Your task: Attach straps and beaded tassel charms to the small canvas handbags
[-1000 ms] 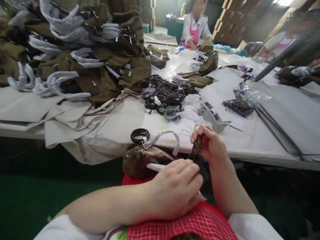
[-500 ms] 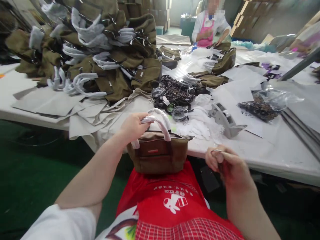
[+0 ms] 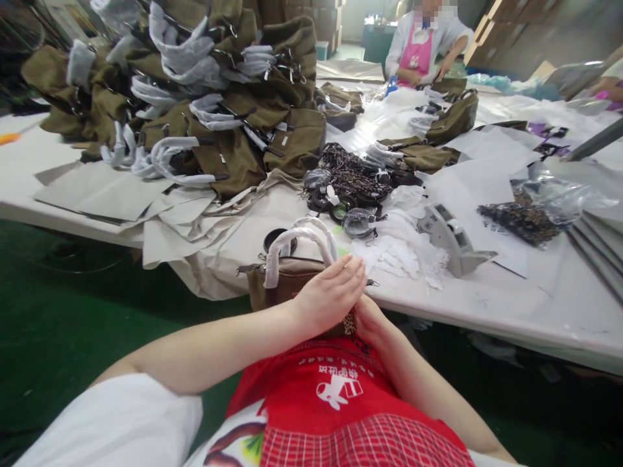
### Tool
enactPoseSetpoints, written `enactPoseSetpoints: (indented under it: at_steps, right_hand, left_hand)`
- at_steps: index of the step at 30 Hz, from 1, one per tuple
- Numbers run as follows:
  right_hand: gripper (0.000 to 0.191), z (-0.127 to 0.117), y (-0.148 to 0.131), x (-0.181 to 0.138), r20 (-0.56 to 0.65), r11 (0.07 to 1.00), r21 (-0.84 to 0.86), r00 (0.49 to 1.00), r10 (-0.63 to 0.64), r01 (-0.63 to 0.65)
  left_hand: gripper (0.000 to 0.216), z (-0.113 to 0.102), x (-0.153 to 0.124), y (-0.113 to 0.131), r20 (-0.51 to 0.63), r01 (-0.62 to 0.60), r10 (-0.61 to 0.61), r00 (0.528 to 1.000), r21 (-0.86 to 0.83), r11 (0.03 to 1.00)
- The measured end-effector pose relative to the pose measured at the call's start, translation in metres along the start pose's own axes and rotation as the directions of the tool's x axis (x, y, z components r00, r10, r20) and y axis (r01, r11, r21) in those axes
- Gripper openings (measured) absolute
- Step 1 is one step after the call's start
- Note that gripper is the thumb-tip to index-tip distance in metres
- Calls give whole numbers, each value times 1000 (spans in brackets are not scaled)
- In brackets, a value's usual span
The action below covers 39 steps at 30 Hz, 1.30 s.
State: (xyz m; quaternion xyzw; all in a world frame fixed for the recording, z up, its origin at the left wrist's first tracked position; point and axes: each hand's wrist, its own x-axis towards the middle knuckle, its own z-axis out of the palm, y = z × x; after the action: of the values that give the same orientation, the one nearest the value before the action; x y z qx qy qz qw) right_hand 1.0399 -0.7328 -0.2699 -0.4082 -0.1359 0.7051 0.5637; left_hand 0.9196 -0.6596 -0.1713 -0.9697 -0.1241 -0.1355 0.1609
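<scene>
A small olive-brown handbag [image 3: 265,285] stands upright at the table's front edge, against the red apron [image 3: 335,383]. Its two handles [image 3: 282,250] are wrapped in white film and arch upward. My left hand [image 3: 331,295] lies across the front of the bag, its fingers stretched out and pressed against my right hand. My right hand [image 3: 370,318] is at the bag's right end, its fingers mostly hidden behind the left. From between the hands a leopard-print strip [image 3: 349,323] hangs down. Behind the handles lies a black coiled strap [image 3: 278,241].
A tall heap of olive bags [image 3: 243,143] fills the table's left side. Coiled black straps [image 3: 353,178], a grey tape dispenser [image 3: 452,240] and a patterned bundle [image 3: 520,217] lie to the right. Across the table a person in a pink apron [image 3: 417,55] stands working.
My left hand has let go of the bag's handle and moved right, onto my right hand. My right hand has come left to the bag from beside it. The view has shifted slightly.
</scene>
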Motion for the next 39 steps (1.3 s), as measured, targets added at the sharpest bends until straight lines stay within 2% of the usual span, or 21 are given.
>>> enactPoseSetpoints:
  at_steps: [2, 4, 6, 8, 11, 13, 16, 20, 22, 25, 30, 34, 39]
  right_hand:
    - [12, -1, -3, 1, 18, 999, 9, 999, 33, -33]
    - [18, -3, -6, 2, 41, 998, 13, 997, 68, -68]
    - [21, -4, -9, 3, 32, 997, 25, 997, 69, -70]
    - [20, -5, -11, 5, 17, 997, 45, 998, 64, -65]
    - [17, -5, -10, 9, 13, 995, 71, 997, 72, -73]
    - [15, -3, -10, 11, 20, 992, 88, 996, 88, -89]
    - [13, -1, -12, 11, 28, 987, 110, 993, 113, -115]
    - [11, 0, -17, 8, 79, 975, 158, 986, 146, -157]
    - [11, 0, -19, 6, 108, 964, 191, 980, 164, -182]
    - [15, 1, -19, 5, 121, 958, 207, 977, 176, -198]
    - [19, 2, -17, 3, 174, 955, 222, 972, 159, -196]
    - [18, 4, -18, 0, 203, 956, 220, 968, 149, -194]
    - [17, 7, -20, 0, 171, 957, 214, 972, 162, -197]
  left_hand:
    - [36, 15, 6, -7, 137, 14, -8, 991, -41, 999]
    - [29, 22, 12, -25, 289, 76, -49, 956, -85, 993]
    - [23, 16, 15, -44, 371, 104, -50, 927, -128, 986]
    - [22, 2, 16, -57, 432, 132, -51, 900, -159, 978]
    - [30, -18, 17, -67, 610, 206, -35, 791, -212, 955]
    - [34, -20, 17, -71, 685, 265, -31, 728, -241, 934]
    - [31, -9, 15, -77, 682, 373, -72, 728, -305, 876]
    - [31, 9, 11, -82, 676, 552, -159, 719, -417, 722]
    - [34, 12, 9, -82, 675, 598, -183, 715, -454, 661]
    - [36, 12, 8, -79, 663, 626, -214, 717, -477, 618]
    - [37, 11, 7, -76, 663, 635, -224, 715, -480, 605]
    - [38, 11, 6, -74, 684, 654, -214, 697, -485, 580]
    - [37, 10, 6, -73, 689, 673, -229, 688, -485, 559]
